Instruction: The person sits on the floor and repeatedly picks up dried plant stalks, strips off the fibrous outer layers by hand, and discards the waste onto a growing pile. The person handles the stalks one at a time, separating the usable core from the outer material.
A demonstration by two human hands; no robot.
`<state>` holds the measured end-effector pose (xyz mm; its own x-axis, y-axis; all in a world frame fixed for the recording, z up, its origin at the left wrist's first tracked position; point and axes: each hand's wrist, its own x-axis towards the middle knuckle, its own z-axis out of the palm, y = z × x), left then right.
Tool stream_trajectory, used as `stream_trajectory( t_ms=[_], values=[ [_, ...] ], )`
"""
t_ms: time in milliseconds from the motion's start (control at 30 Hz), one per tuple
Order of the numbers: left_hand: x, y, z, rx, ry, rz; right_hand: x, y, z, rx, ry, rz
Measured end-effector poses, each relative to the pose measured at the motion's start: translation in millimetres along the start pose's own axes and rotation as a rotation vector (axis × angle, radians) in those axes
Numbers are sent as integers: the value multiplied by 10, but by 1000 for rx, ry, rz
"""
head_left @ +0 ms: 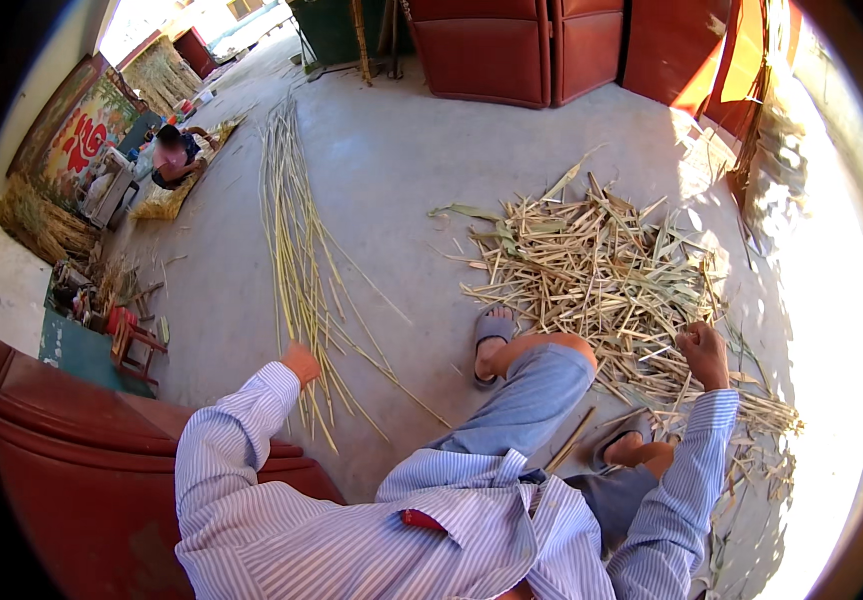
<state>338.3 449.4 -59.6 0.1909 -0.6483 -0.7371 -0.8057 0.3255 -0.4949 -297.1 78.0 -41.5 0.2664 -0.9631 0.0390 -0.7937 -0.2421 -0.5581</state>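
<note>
Across the grey floor [382, 180]: long stalks [290, 230] and cut pieces [592, 270]

From the head view, our left hand [302, 362] is at the long stalks; whether it grips any, we cannot tell. Our right hand [705, 355] is clenched over the heaped cut pieces. Our shirt pocket [446, 500] holds something red [422, 520].

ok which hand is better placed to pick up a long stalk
Probably the left hand: it is beside the long stalks, while the right hand is over by the pile of short pieces.
</note>
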Motion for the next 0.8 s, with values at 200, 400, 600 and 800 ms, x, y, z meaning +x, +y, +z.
stream_trajectory(
  t_ms=[200, 400, 600, 800],
  values=[
    [395, -640, 867, 16, -2, -175, 72, 196, 150, -14, -52, 1],
    [890, -207, 1882, -181, -249, -311, 42, 215, -142, 448, -157, 218],
    [934, 450, 501, -463, 134, 79, -293, 660, -754, 606, 80, 365],
    [1659, 388, -975, -587, 615, 5, -1354, 2364, 124, 750, 177, 797]
  ],
)
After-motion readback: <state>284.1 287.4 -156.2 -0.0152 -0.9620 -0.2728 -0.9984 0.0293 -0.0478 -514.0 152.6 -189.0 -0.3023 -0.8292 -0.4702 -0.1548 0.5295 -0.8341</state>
